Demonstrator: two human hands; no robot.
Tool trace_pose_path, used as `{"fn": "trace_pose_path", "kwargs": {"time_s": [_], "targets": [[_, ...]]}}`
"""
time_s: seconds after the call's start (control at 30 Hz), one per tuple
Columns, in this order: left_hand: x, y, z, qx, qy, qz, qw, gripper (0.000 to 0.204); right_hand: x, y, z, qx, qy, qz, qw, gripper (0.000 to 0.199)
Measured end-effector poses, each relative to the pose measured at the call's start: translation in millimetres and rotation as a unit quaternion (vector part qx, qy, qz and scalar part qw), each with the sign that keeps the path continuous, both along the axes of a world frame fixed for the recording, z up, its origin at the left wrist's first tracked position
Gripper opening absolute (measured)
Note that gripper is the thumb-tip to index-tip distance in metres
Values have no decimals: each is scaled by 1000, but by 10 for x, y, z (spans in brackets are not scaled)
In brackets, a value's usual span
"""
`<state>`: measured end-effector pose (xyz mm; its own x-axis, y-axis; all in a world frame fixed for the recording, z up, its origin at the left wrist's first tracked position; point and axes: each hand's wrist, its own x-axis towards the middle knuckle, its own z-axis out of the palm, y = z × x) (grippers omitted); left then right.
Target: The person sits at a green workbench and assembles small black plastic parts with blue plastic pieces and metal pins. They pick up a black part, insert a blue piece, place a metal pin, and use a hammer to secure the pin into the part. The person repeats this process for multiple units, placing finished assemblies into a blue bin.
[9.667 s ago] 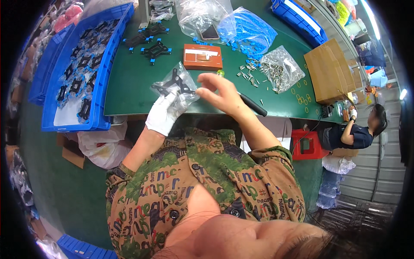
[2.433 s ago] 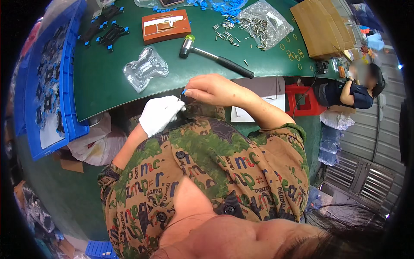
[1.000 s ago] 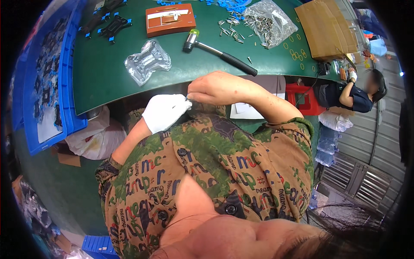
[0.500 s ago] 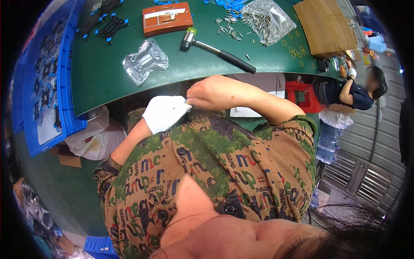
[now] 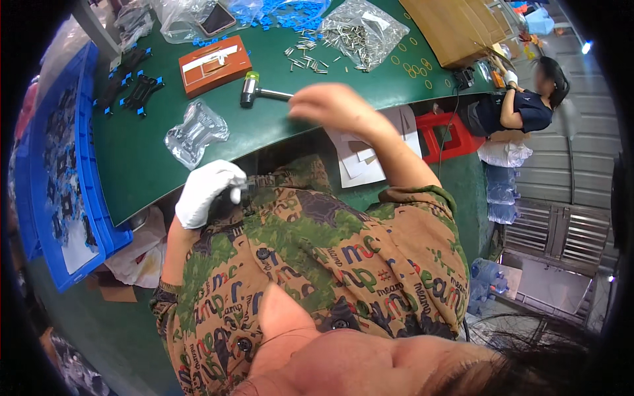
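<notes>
My left hand, in a white glove, is below the table's front edge with its fingers curled round a small dark piece, mostly hidden. My bare right hand is raised over the table edge, somewhat blurred, with its fingers stretched leftward. Beneath it lies a mallet with a black and yellow-green head and a metal shaft; hand and forearm hide its grip. Whether the hand touches the grip I cannot tell. Left of the mallet lies a clear plastic bag with a bracket-like shape.
An orange-brown box stands behind the bag, near black brackets with blue tips. Metal pins, a bag of pins, yellow rings and a cardboard box lie farther right. A blue crate flanks the table; a co-worker is at right.
My right hand has left my left hand and moved up over the mallet. My left hand has drawn apart to the left and lower. The whole view has shifted.
</notes>
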<state>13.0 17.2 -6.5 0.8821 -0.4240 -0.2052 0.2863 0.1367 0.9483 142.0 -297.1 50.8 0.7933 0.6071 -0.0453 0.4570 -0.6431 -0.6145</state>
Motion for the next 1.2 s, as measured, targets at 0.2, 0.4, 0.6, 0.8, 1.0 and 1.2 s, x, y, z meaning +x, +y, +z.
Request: {"fn": "trace_pose_path", "kwargs": {"time_s": [0.2, 0.4, 0.6, 0.8, 1.0, 1.2], "targets": [[75, -45, -76, -107, -37, 94, 989, 55, 440, -763, -58, -217, -71, -124, 966, 41], [69, -216, -8, -61, -25, 90, 994, 39, 459, -595, -106, -327, -11, -144, 934, 49], [46, -258, 3, -47, 7, 76, 996, 38, 460, -707, -224, -316, -65, -84, 943, 41], [50, -259, -61, -42, 10, 74, 996, 37, 339, -783, -93, -292, -57, -129, 946, 31], [88, -293, -124, -42, 9, 65, 997, 37, 366, -882, -298, -224, -122, -38, 966, 22], [64, -329, -194, -22, 17, 69, 997, 37, 628, -629, -470, -157, -153, -37, 975, 21]]}}
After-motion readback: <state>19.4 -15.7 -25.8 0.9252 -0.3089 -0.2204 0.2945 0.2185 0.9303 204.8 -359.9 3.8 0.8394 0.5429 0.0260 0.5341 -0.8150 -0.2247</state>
